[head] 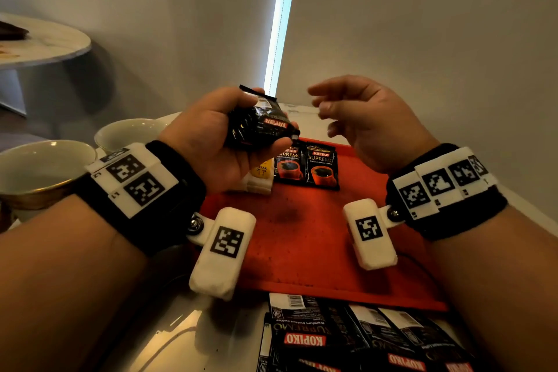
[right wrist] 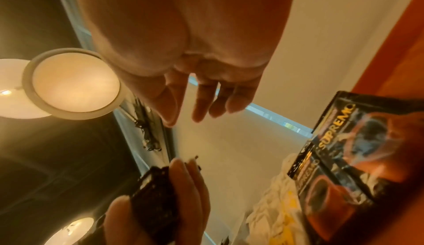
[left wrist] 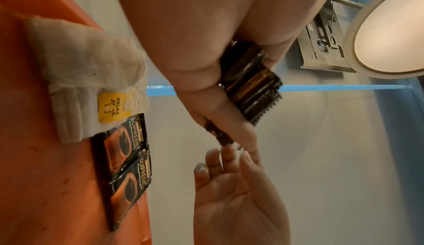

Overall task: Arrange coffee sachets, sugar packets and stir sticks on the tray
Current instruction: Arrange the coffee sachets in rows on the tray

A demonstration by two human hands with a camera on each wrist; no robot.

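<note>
The left hand is raised above the far left part of the red tray, fingers and thumb curled round a small bunch of black foil coffee sachets; their serrated ends stick out past the fingers in the left wrist view. The right hand hangs beside it, just apart, fingers loosely spread and holding nothing.

The tray is flat, matte and lightly speckled, with a low raised rim. Along its far edge 2 glossy sachets lie face up side by side, touching, each printed with a red cup. Just left of them sits a stack of soft white crinkled packets, the top one carrying a yellow tag. The middle and near half of the tray are bare, as is its right side under the right hand.

Against the tray's near rim, on the pale shiny desk, lies an overlapping spread of more black sachets, some showing barcodes. To the left, 2 round glazed bowls stand well clear of the tray.
</note>
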